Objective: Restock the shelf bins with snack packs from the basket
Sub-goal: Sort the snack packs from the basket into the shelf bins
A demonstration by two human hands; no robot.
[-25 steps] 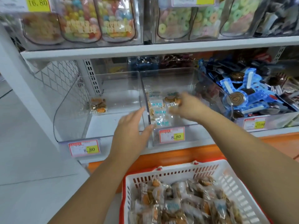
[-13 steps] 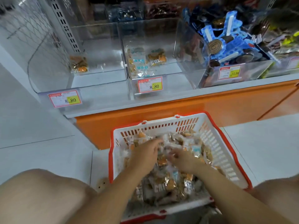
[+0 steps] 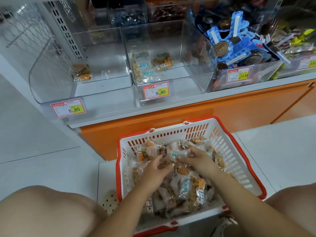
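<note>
The left hand (image 3: 156,170) curls round snack packs (image 3: 185,185) in the basket (image 3: 239,161), and the right hand (image 3: 196,159) pinches one beside it. Light, crinkly, slippery film, I'd judge; best bunched by their middles. Above the basket, the shelf bins (image 3: 102,89) hold only a few.

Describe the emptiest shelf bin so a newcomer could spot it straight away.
Find the white shelf over the orange base panel, behind the red-rimmed basket. Along it, take the leftmost clear bin, next to the wire mesh side. It holds a single snack pack, whereas the middle bin beside it holds several.
</note>
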